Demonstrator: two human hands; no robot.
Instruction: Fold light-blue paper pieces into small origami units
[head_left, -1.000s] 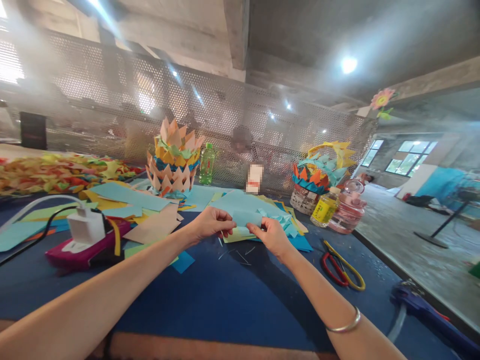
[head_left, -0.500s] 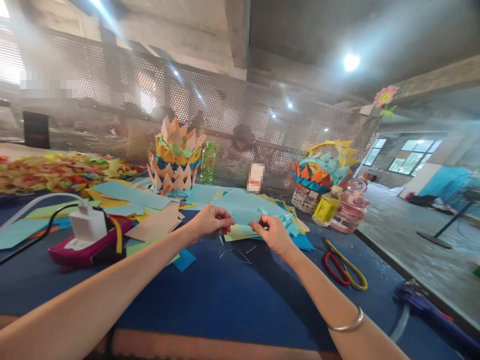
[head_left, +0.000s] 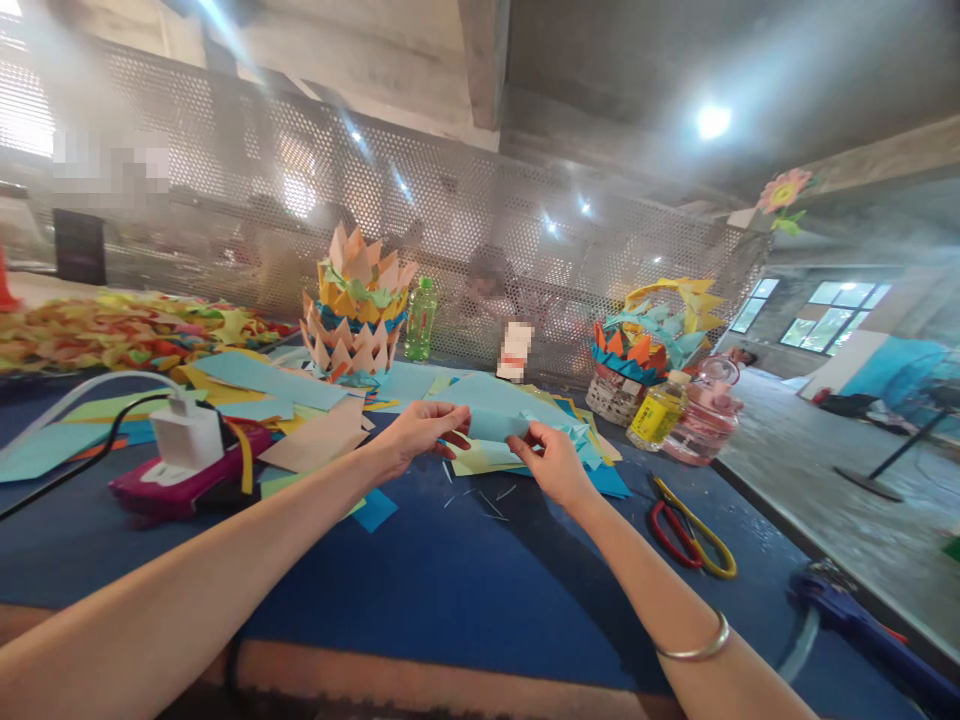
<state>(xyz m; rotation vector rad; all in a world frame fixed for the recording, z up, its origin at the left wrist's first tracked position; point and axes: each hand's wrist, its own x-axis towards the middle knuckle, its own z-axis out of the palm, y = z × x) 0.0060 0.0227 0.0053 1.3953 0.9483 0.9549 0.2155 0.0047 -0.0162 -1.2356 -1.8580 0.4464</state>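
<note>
- A light-blue paper piece [head_left: 495, 422] is held up near the centre of the frame, before loose sheets [head_left: 501, 390].
- Its left end is pinched between thumb and fingers by the left hand [head_left: 424, 437]; its right end is gripped likewise by the right hand [head_left: 553, 466].
- The step in hand is judged to be bending or folding, though any crease is hard to tell against like-coloured sheets.
- For the next move, both ends would need to be held firmly and lined up.
</note>
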